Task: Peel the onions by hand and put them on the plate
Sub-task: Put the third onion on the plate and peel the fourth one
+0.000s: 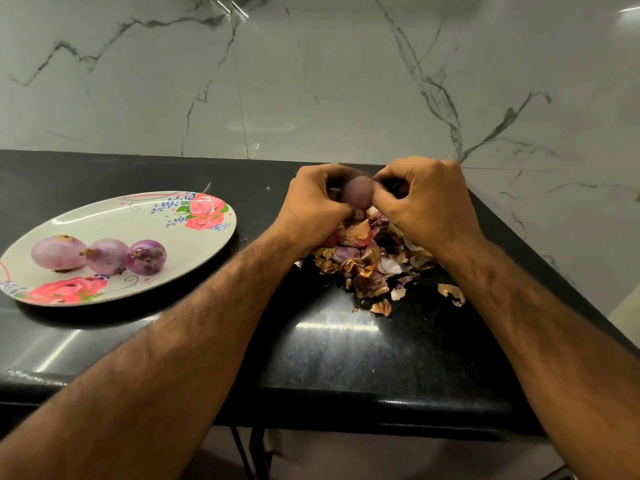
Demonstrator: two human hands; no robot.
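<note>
Fingers (391, 173) of both hands were closed on the onion (358, 192), no slack anywhere. Your left hand (313, 199) curled round it from the left and behind, basically acting as the clamp. Your right hand (426, 199) pinched at its right side, I'd guess at a flap of skin, though the shot's too blurry to show the flap itself. The onion sat between the two hands, lifted off the counter (346, 358), its smooth purple face poking out toward you.

You held it right over the heap of peels (367, 265), presumably so scraps dropped onto the same heap instead of all over. Three peeled onions (106, 256) lay in a row on the floral plate (138, 220), well off to your left, away from the mess. This one looked nearly bare, so probably plate-bound soon.
</note>
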